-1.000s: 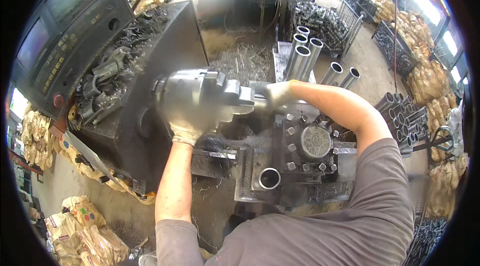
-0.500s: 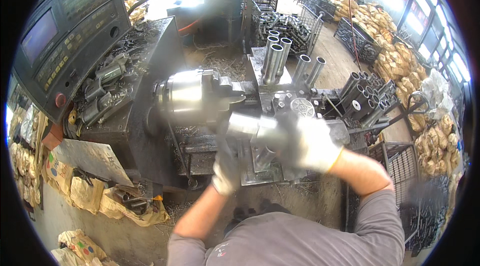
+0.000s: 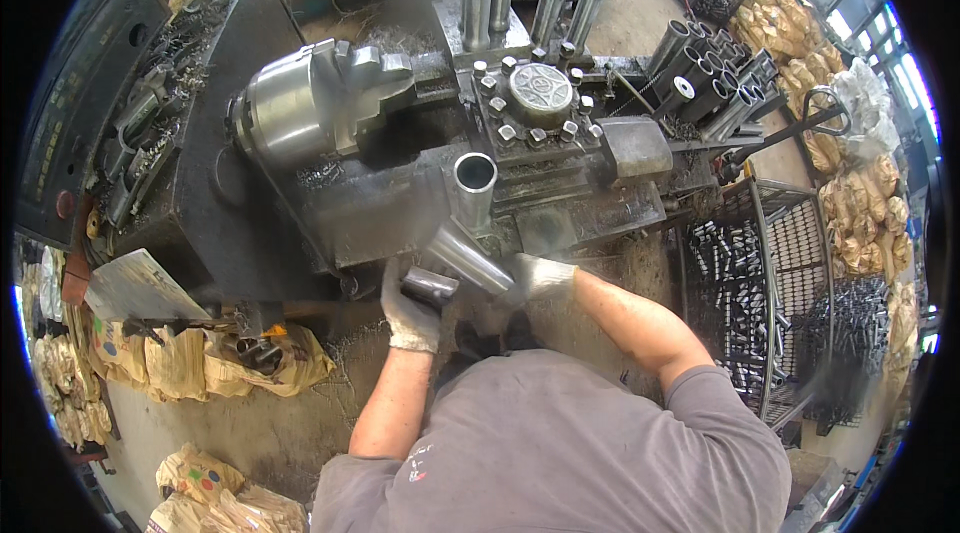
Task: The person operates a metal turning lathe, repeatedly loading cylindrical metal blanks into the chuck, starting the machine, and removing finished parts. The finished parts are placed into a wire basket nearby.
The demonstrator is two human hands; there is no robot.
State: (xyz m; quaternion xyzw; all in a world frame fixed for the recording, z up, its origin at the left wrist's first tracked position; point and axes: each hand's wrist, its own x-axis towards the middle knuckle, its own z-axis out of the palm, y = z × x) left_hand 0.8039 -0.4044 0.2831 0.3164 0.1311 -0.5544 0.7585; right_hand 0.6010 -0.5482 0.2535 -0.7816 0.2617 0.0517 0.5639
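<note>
My left hand (image 3: 410, 315), in a pale work glove, is closed around a short dark metal tube (image 3: 430, 287). In a matching glove, my right hand (image 3: 545, 281) grips the lower right end of a longer shiny metal tube (image 3: 468, 258), which tilts up to the left in front of the lathe. The two tubes lie close together; whether they touch I cannot tell. Just beyond them another steel tube (image 3: 474, 195) stands upright by the carriage, its open end up. The lathe chuck (image 3: 300, 103) is at the left, with no tube visible in its jaws.
A bolted tool post (image 3: 540, 91) sits on the carriage. Several tubes (image 3: 478, 8) stand behind it, and more dark tubes (image 3: 705, 73) are bunched at the right. A wire crate (image 3: 765, 283) of metal parts stands on the right; sacks (image 3: 265, 363) lie lower left.
The view has tipped down. Both hands have come back toward my body, and the tubes, blurred and held high near the chuck before, are now lower and apart from it.
</note>
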